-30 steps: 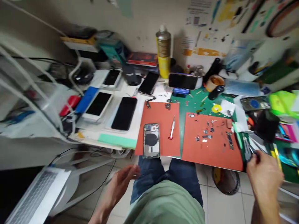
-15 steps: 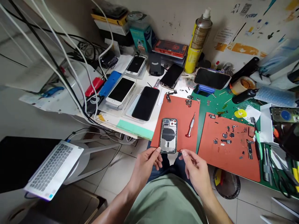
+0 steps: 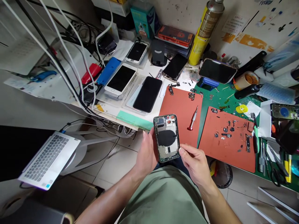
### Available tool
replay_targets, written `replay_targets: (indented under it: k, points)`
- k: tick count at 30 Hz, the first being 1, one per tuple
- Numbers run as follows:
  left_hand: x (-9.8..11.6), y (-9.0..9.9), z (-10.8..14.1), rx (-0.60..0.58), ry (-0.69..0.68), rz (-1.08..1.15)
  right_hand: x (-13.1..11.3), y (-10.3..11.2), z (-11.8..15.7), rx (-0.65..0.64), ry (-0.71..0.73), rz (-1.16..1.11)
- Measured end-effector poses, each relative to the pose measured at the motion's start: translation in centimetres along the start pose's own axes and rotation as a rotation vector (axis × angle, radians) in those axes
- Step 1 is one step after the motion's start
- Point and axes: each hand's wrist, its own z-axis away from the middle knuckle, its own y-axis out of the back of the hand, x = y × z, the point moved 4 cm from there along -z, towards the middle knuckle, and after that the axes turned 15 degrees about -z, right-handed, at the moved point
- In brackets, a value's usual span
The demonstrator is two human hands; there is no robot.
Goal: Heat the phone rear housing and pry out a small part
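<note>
An opened phone housing (image 3: 166, 138), with a dark round patch inside, is tilted and raised over the near edge of the left red mat (image 3: 182, 101). Its left side rests against my left hand (image 3: 146, 152), whose fingers pass partly behind it. My right hand (image 3: 193, 158) pinches the housing's lower right edge between thumb and fingers. On the mat, right of the housing, lies a small screwdriver (image 3: 193, 119). Small metal parts (image 3: 191, 95) sit near the mat's far edge.
Another red mat (image 3: 229, 152) with scattered small parts lies to the right, beside scissors (image 3: 277, 175) and tools. Several phones, including a black one (image 3: 148, 94), lie at the left. Behind stands a spray can (image 3: 203, 34). A laptop (image 3: 49, 160) is at lower left.
The phone housing has been lifted off the mat and tilted. My left hand has moved up along its left side; my right hand now grips its lower right edge. The view has shifted slightly.
</note>
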Motion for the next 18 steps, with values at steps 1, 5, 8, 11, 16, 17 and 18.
replay_targets:
  k: [1, 5, 8, 11, 16, 17, 18]
  points:
    - [0.4, -0.9, 0.0, -0.047, 0.005, 0.003, 0.0, -0.1, 0.2, -0.013, 0.018, 0.002]
    - [1.1, -2.9, 0.9, -0.158, -0.032, -0.029, -0.1, 0.0, 0.9, 0.028, 0.058, -0.053]
    - [1.2, -2.9, 2.0, -0.141, -0.175, -0.022, 0.0, 0.4, 1.8, 0.105, 0.065, -0.091]
    - [1.7, -3.1, 3.1, -0.196, -0.333, -0.011, 0.3, 0.4, 2.8, 0.123, 0.053, -0.095]
    - [3.0, -3.8, 4.1, -0.201, -0.526, -0.126, 0.7, 0.0, 3.7, 0.093, 0.055, -0.055]
    - [3.1, -3.8, 4.2, -0.182, -0.546, -0.156, 0.7, -0.1, 3.7, 0.092, 0.061, -0.042]
    - [3.1, -3.9, 4.3, -0.167, -0.57, -0.184, 0.7, -0.1, 3.7, 0.091, 0.065, -0.029]
